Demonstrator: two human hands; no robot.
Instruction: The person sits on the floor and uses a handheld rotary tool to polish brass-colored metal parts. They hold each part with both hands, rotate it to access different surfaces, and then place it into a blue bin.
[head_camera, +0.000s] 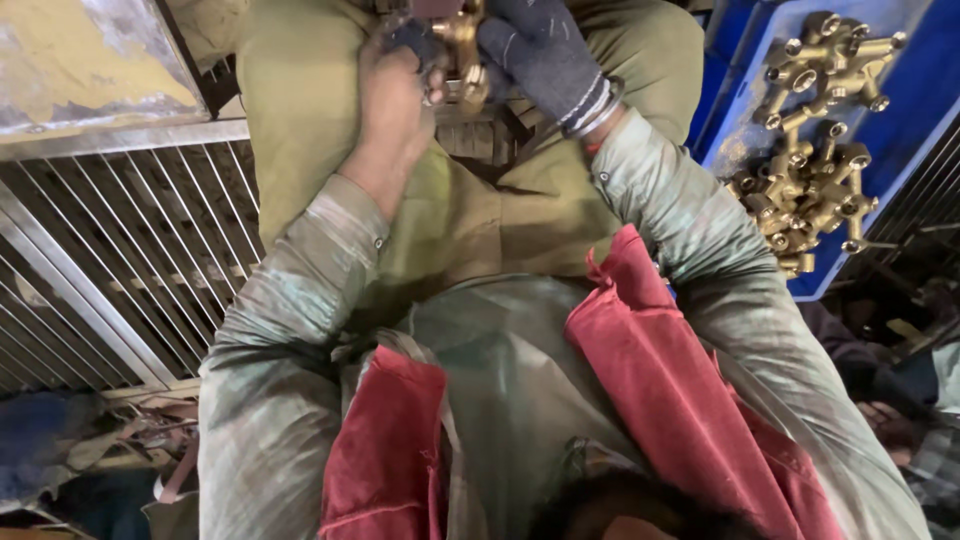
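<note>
My left hand (393, 100) is bare and closed around a brass fitting (462, 48) held over my lap at the top of the view. My right hand (545, 55) wears a dark knitted glove and grips the same fitting from the right side. The two hands touch around it, and most of the fitting is hidden by fingers. My olive trousers lie beneath the hands. My greenish sleeves and a red cloth across my chest fill the lower part of the view.
A blue crate (905, 130) at the upper right holds several brass fittings (815, 150) in a heap. A metal grille (120, 260) runs along the left. Rags and scraps lie at the lower left, dark clutter at the lower right.
</note>
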